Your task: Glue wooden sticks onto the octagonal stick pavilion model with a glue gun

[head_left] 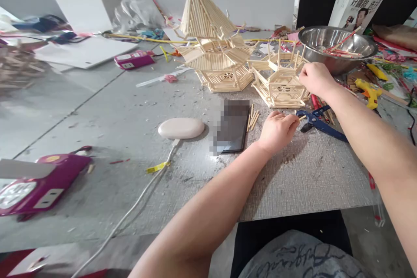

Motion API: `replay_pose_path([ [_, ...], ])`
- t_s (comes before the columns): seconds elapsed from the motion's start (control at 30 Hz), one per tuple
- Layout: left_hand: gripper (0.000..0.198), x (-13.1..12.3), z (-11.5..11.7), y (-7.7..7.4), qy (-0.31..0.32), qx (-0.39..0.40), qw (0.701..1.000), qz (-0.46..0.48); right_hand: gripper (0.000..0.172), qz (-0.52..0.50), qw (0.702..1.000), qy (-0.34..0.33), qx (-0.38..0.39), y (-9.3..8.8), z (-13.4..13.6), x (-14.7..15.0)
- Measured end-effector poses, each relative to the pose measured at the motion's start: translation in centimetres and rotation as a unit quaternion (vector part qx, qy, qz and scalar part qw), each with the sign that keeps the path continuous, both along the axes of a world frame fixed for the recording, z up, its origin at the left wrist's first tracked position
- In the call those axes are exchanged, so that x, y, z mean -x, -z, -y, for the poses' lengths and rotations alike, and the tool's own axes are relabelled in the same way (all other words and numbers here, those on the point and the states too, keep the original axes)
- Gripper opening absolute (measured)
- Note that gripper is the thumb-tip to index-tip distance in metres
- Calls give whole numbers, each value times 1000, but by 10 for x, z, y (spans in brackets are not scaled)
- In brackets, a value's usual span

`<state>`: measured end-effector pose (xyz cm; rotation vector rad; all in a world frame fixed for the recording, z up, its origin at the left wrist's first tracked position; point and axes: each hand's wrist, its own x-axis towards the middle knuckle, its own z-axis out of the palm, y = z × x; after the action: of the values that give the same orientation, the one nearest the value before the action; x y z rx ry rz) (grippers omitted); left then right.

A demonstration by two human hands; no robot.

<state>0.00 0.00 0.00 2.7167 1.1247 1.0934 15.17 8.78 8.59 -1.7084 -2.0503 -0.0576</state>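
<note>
My left hand [277, 131] rests on the grey table [130, 117], fingers closed on a short wooden stick [301, 118] that points right. My right hand [315, 79] is pinched against the right edge of a small open frame of wooden sticks [278, 82]; what its fingers hold is hidden. Blue-handled pliers [317, 121] lie just right of my left hand. A few loose sticks [253, 119] lie between the frame and a black phone [233, 126]. A taller stick pagoda [211, 47] stands left of the frame.
A steel bowl [337, 45] with red sticks sits behind my right hand. A yellow glue gun [368, 91] lies to the right. A pale oval pad [181, 128] and white cable [130, 213] lie left of the phone. Magenta boxes [42, 182] [133, 59] sit at left.
</note>
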Motion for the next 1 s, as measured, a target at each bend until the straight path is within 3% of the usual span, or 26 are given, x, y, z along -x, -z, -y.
replay_pose_path([
  [0.1,19,0,1,0,-8,4,1000,25,20,-56,997,32,-42,-1,7,-7],
  [0.2,15,0,1,-1,-24,23,998,52,20,-124,992,-1,-26,-5,30,-19],
  [0.33,15,0,1,-1,-38,41,997,57,18,-106,964,-129,207,-5,72,-40],
  [0.43,17,0,1,-2,-45,44,997,49,24,-29,890,-219,399,3,92,-59],
  [0.5,18,0,1,-3,-46,46,997,51,29,3,865,-231,446,10,97,-69],
  [0.57,16,0,1,-2,-42,47,996,58,25,-12,857,-245,453,16,99,-77],
  [0.63,14,0,1,-1,-34,45,996,67,20,-64,856,-248,448,20,100,-81],
  [0.73,13,0,0,0,-29,40,996,77,16,-152,855,-192,458,24,101,-86],
  [0.83,13,0,-1,0,-29,35,996,79,22,-210,889,-116,390,26,99,-94],
  [0.93,14,1,-2,-1,-29,28,996,80,29,-175,969,57,166,28,92,-113],
  [1.0,15,1,-1,-1,-27,27,996,82,30,-80,975,205,15,30,86,-131],
])
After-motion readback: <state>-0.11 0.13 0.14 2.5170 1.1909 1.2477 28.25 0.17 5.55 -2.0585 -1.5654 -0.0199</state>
